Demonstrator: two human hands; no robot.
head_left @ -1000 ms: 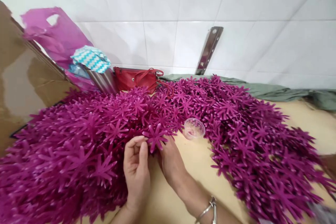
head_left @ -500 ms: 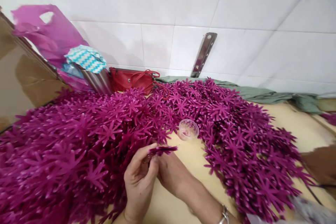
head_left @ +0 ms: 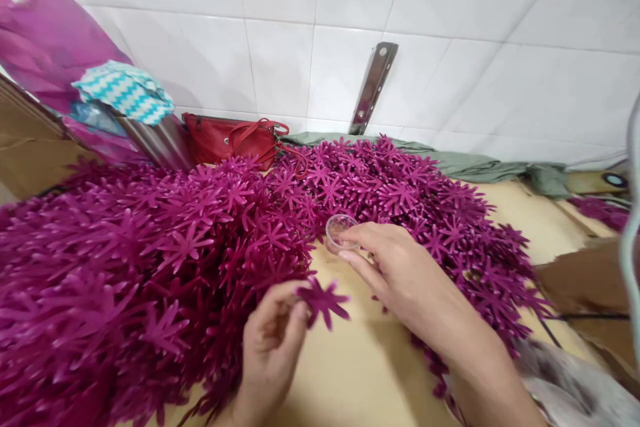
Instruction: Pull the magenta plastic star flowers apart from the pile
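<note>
My left hand point(head_left: 273, 340) pinches a purple artificial flower point(head_left: 324, 303) between thumb and fingers, its narrow petals spread out to the right. Past it, my right hand point(head_left: 387, 257) is at a small round clear plastic cup point(head_left: 334, 245). The index fingertip is over the cup's mouth and the thumb lies near its front rim, with a gap between the two. The cup's contents are mostly hidden. A big heap of similar purple flowers point(head_left: 190, 240) lies left of my hands, and more purple flowers point(head_left: 430, 213) are piled behind and to the right.
Against the white tiled wall sit a red handbag point(head_left: 215, 140), a metal cylinder with a blue-and-white zigzag cloth point(head_left: 127, 92) on top, and a pink plastic bag point(head_left: 55, 33). Green cloth point(head_left: 470, 167) runs along the wall. Brown cardboard point(head_left: 590, 273) is at right.
My right hand has left the flower in my left hand and moved forward and right to the cup. The held flower has turned, showing its petals. The view has shifted right and slightly down.
</note>
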